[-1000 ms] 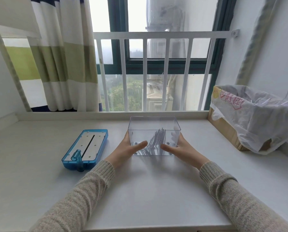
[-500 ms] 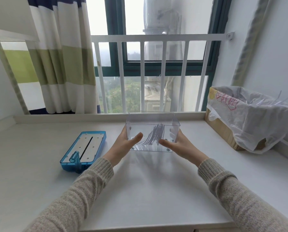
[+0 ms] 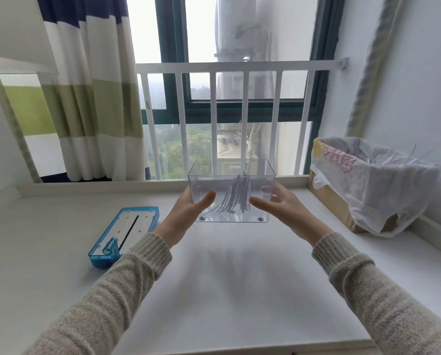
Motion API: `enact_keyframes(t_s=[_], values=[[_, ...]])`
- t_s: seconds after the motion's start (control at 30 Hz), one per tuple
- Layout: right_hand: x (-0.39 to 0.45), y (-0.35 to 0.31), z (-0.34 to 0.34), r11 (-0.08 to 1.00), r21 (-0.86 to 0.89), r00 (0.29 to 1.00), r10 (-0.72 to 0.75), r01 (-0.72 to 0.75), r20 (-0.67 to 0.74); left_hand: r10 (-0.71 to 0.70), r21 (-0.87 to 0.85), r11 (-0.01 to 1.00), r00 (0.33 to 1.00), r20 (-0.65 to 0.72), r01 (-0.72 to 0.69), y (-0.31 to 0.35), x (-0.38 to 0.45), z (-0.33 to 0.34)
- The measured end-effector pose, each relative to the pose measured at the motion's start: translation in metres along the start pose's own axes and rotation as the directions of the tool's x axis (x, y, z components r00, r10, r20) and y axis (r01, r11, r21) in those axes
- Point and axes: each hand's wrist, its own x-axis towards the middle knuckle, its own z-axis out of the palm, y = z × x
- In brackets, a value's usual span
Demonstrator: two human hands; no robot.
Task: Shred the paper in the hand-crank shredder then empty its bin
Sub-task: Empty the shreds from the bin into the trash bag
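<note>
The clear plastic shredder bin hangs in the air above the white table, held between both hands. Paper shreds lean inside it. My left hand grips the bin's left end, thumb on the front wall. My right hand grips its right end, thumb on the front wall and fingers behind. The blue shredder top with its crank handle lies flat on the table to the left, apart from the bin.
A cardboard box lined with a plastic bag, holding paper strips, stands at the right against the wall. A white railing and window lie behind the white table. A striped curtain hangs at the left.
Both hands have lifted the bin off the table and raised it. The shredder top has not moved.
</note>
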Motion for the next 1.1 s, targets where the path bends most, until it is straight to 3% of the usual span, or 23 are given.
enact_keyframes(t_s=[0.3,0.73,0.97,1.1], values=[[-0.002,0.000,-0.006,0.999,0.042,0.999,0.003,-0.002,-0.044,0.009,-0.029,1.000,0.999,0.039,-0.008,0.011,0.005,-0.002],[-0.008,-0.002,-0.023,0.989,0.145,0.974,0.027,0.007,-0.227,0.072,-0.148,0.987,0.993,0.097,-0.057,0.029,0.013,0.020],[-0.019,-0.012,-0.036,0.995,0.097,0.938,0.020,0.015,-0.347,0.042,-0.439,0.896,0.996,-0.077,-0.071,0.031,0.017,0.058],[-0.021,-0.012,-0.042,0.992,0.123,0.915,0.053,-0.004,-0.399,-0.022,-0.599,0.800,0.997,-0.070,-0.024,0.024,0.017,0.084]])
